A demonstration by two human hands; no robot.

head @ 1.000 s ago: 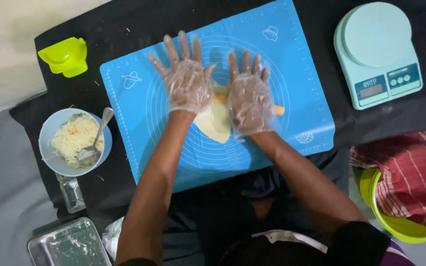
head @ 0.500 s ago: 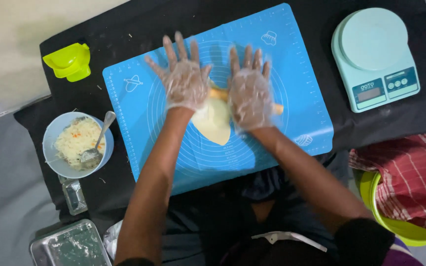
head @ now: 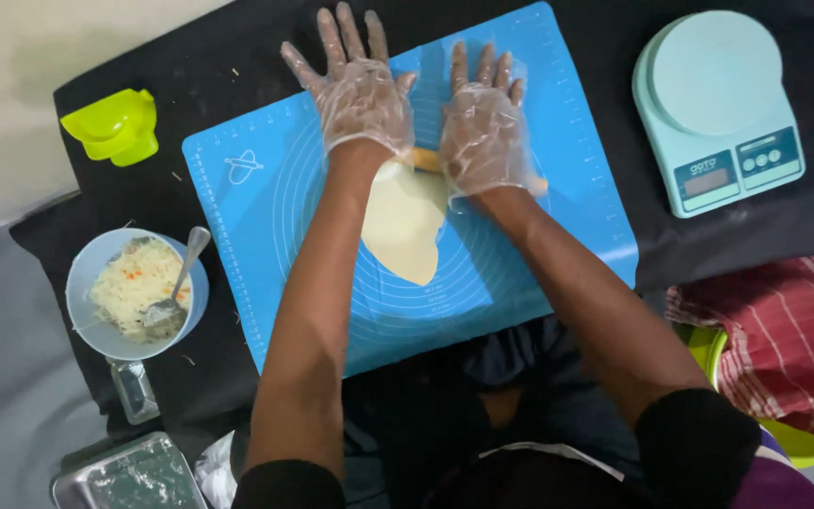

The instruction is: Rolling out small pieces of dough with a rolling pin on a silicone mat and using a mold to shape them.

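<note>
Black desk (head: 756,236) carries everything. Blue rolling mat (head: 558,264) lies flat mid-desk, partly under both forearms. Pale blue kitchen scale (head: 713,104) at the right of the mat, apart from it. Bowl of shredded filling (head: 134,292) at the left, spoon (head: 176,283) standing in it. Flattened oval of dough (head: 407,221) near mat centre. Left hand (head: 360,90) and right hand (head: 484,132), both in clear plastic gloves, press palms down on a wooden rolling pin (head: 426,160) at the dough's far edge; fingers splayed flat, gripping nothing. Lime green plastic mould (head: 115,127) at the mat's far left corner.
</note>
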